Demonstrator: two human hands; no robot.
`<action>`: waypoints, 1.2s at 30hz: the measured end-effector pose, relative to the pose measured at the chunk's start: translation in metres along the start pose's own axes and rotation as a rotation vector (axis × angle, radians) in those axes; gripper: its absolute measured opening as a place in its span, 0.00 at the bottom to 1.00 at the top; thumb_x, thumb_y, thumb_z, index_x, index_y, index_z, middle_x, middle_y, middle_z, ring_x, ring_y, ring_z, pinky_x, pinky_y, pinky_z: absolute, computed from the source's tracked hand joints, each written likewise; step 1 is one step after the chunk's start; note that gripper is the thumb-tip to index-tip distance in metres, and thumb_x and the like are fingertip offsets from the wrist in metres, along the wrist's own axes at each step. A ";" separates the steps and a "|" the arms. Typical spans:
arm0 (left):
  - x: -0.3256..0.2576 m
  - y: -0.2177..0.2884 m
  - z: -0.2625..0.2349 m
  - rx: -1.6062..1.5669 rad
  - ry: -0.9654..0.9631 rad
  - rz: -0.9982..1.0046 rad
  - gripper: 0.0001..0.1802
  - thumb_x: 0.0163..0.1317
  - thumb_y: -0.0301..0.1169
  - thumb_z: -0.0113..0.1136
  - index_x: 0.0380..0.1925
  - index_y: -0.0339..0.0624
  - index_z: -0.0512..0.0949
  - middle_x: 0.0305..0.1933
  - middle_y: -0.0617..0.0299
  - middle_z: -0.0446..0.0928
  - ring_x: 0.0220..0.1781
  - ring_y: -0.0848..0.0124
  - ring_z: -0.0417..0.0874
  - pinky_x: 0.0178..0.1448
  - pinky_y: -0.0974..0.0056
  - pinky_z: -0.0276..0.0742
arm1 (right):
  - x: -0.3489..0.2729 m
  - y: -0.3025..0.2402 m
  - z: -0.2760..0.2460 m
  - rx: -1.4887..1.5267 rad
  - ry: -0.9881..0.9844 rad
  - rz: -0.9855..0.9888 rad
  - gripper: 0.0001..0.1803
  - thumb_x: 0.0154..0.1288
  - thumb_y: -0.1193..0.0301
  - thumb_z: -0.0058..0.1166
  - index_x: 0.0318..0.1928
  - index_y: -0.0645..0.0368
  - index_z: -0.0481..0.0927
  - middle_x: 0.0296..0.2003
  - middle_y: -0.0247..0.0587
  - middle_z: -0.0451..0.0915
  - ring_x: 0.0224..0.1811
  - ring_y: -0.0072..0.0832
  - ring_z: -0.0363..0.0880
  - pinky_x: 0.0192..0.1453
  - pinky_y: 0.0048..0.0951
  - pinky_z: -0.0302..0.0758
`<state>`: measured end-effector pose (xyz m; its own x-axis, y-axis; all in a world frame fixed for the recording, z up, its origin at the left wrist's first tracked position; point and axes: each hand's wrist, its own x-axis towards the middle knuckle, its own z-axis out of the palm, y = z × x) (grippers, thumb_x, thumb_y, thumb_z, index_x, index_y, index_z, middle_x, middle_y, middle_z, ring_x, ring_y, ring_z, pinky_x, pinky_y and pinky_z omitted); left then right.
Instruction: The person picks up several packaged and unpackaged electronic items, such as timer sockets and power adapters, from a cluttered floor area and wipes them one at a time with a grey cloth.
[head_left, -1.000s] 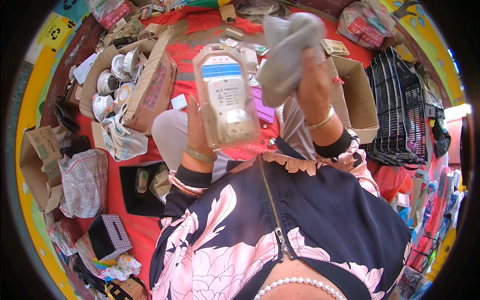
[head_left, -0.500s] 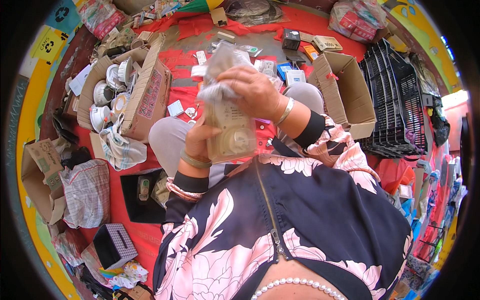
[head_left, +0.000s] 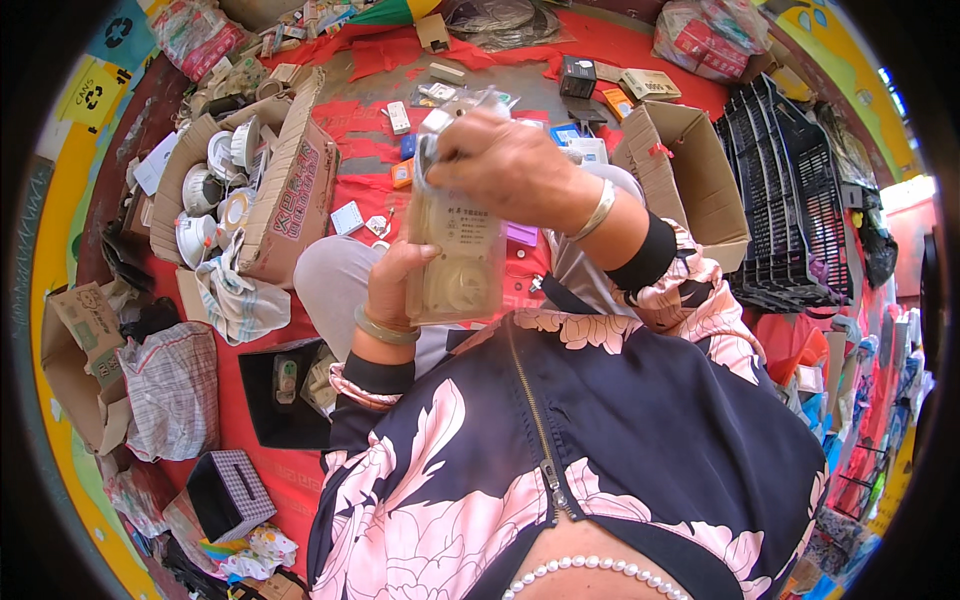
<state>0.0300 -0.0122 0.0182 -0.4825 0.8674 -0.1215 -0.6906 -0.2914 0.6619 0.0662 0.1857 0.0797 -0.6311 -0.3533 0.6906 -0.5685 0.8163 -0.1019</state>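
My left hand (head_left: 392, 285) grips the lower left side of a long clear plastic package (head_left: 462, 250), its thumb lying over the front. The package is held tilted up before my lap; a pale object with round shapes shows through it, too cloudy to name. My right hand (head_left: 512, 165) is closed at the package's upper end, fingers bent round a crumpled whitish rag (head_left: 428, 140). The fingertips and most of the rag are hidden, and whether it is cloth or thin plastic is hard to tell.
To the left, a cardboard box (head_left: 302, 170) holds several round white lamp fittings, with a striped cloth (head_left: 240, 300) at its corner. An open carton (head_left: 690, 180) and a black plastic crate (head_left: 785, 190) stand to the right. Small boxes lie beyond my knees; a black bin (head_left: 285, 420) is lower left.
My right hand has moved up and slightly left along the package, taking the rag toward its top end. The package's printed middle shows more now. My left hand keeps its hold.
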 end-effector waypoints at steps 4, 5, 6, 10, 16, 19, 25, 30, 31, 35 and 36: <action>0.000 0.002 0.006 0.043 0.003 0.015 0.35 0.50 0.29 0.47 0.62 0.37 0.57 0.55 0.51 0.68 0.56 0.60 0.72 0.58 0.59 0.71 | 0.006 -0.007 -0.003 0.019 -0.172 -0.057 0.10 0.44 0.70 0.54 0.31 0.53 0.80 0.34 0.33 0.71 0.42 0.31 0.73 0.40 0.31 0.75; -0.001 0.002 0.006 0.044 0.003 0.018 0.35 0.50 0.29 0.47 0.62 0.37 0.57 0.55 0.51 0.68 0.56 0.60 0.72 0.58 0.59 0.71 | 0.008 -0.006 -0.003 0.020 -0.179 -0.078 0.10 0.44 0.70 0.54 0.31 0.53 0.80 0.34 0.34 0.71 0.42 0.31 0.73 0.40 0.31 0.75; 0.000 0.002 0.006 0.043 -0.004 0.014 0.35 0.50 0.29 0.47 0.62 0.37 0.57 0.56 0.51 0.68 0.57 0.60 0.72 0.58 0.59 0.70 | 0.007 -0.004 -0.004 -0.011 -0.183 -0.077 0.10 0.44 0.70 0.54 0.32 0.53 0.81 0.34 0.34 0.71 0.42 0.32 0.73 0.40 0.30 0.75; 0.002 0.006 0.004 0.153 -0.010 0.031 0.37 0.49 0.29 0.47 0.64 0.37 0.56 0.57 0.50 0.67 0.57 0.60 0.72 0.59 0.59 0.70 | 0.004 0.008 0.001 -0.085 -0.076 -0.049 0.11 0.42 0.72 0.56 0.32 0.51 0.82 0.34 0.32 0.71 0.41 0.31 0.73 0.37 0.29 0.76; 0.001 0.006 0.013 0.094 -0.018 0.091 0.39 0.48 0.29 0.47 0.64 0.36 0.54 0.57 0.46 0.66 0.56 0.56 0.73 0.57 0.57 0.73 | 0.002 0.016 0.003 -0.113 0.004 0.141 0.13 0.47 0.78 0.53 0.36 0.53 0.82 0.33 0.36 0.72 0.40 0.36 0.74 0.42 0.32 0.75; 0.000 0.004 0.019 0.083 0.003 0.168 0.39 0.48 0.29 0.47 0.64 0.37 0.54 0.57 0.45 0.66 0.55 0.54 0.74 0.56 0.55 0.74 | -0.004 0.020 0.006 -0.109 0.032 0.251 0.13 0.49 0.78 0.52 0.37 0.57 0.81 0.35 0.39 0.74 0.40 0.38 0.74 0.43 0.33 0.75; 0.002 0.001 0.022 0.098 0.007 0.227 0.39 0.47 0.29 0.49 0.64 0.38 0.54 0.56 0.45 0.66 0.54 0.54 0.74 0.55 0.54 0.75 | -0.016 0.014 0.022 -0.112 0.085 0.495 0.14 0.50 0.76 0.50 0.40 0.60 0.81 0.36 0.48 0.76 0.42 0.45 0.75 0.46 0.40 0.73; 0.004 -0.003 0.019 0.169 0.038 0.309 0.40 0.47 0.29 0.50 0.65 0.39 0.53 0.57 0.45 0.65 0.54 0.53 0.75 0.55 0.54 0.75 | -0.018 0.001 0.016 0.022 0.012 0.706 0.15 0.52 0.75 0.48 0.40 0.61 0.81 0.36 0.51 0.77 0.41 0.47 0.76 0.47 0.39 0.72; 0.004 -0.001 0.021 0.163 0.014 0.301 0.40 0.48 0.29 0.50 0.65 0.39 0.53 0.57 0.45 0.65 0.54 0.53 0.74 0.55 0.53 0.75 | -0.020 0.001 0.016 0.064 0.032 0.733 0.15 0.52 0.75 0.48 0.41 0.62 0.81 0.36 0.51 0.77 0.40 0.46 0.76 0.47 0.37 0.73; 0.004 0.007 0.031 0.164 -0.060 0.271 0.40 0.48 0.29 0.50 0.65 0.39 0.52 0.58 0.45 0.65 0.55 0.53 0.74 0.56 0.54 0.74 | -0.020 0.016 0.017 0.288 0.181 0.769 0.15 0.53 0.76 0.47 0.41 0.63 0.81 0.34 0.50 0.78 0.38 0.41 0.77 0.44 0.33 0.73; 0.003 0.009 0.032 0.173 -0.065 0.273 0.40 0.48 0.28 0.50 0.65 0.39 0.52 0.58 0.45 0.65 0.55 0.53 0.73 0.56 0.54 0.74 | -0.016 0.014 0.015 0.288 0.211 0.752 0.15 0.53 0.76 0.47 0.42 0.64 0.81 0.34 0.50 0.78 0.37 0.40 0.78 0.44 0.32 0.73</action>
<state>0.0394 0.0004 0.0473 -0.5983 0.7921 0.1213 -0.4361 -0.4489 0.7800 0.0603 0.1960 0.0563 -0.8002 0.3562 0.4825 -0.1659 0.6416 -0.7489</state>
